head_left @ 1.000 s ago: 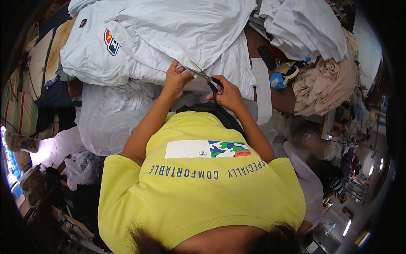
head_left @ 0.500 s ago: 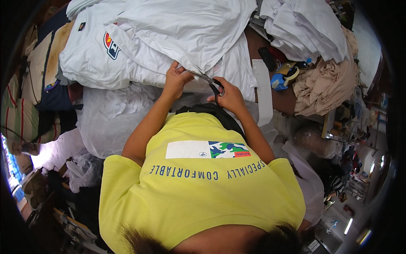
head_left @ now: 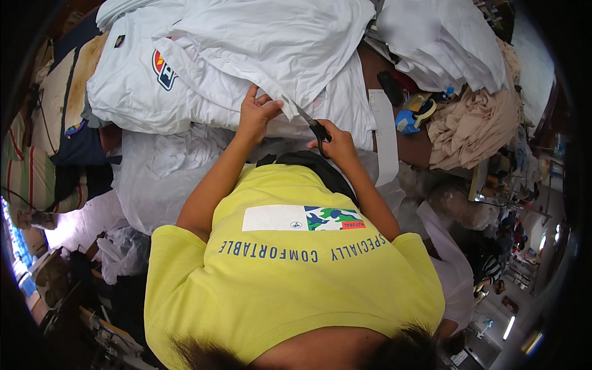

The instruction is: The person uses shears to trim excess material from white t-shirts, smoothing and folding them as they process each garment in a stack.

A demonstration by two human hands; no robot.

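Note:
A white shirt [head_left: 271, 43] lies spread over other white garments in front of me. My left hand [head_left: 256, 117] pinches the near edge of its cloth between thumb and fingers. In my right hand [head_left: 338, 143] is a pair of scissors [head_left: 320, 131] with black handles, its metal blades pointing away and to the left. The blade tips reach the cloth just right of my left fingers, and the blades look close together. Beneath lies another white shirt [head_left: 132, 74] with a coloured print at its chest.
A stack of folded white garments [head_left: 444, 43] sits at the far right, with a crumpled beige cloth [head_left: 475, 126] nearer. Between them and the shirts are a tape roll [head_left: 425, 111] and a long paper strip [head_left: 385, 145]. Clear plastic bags [head_left: 154, 179] bulge below the table's edge at left.
The scissors have turned, so their blades point more steeply away from me. My right hand has shifted slightly right and nearer. A corner of cloth now shows beside my left fingers.

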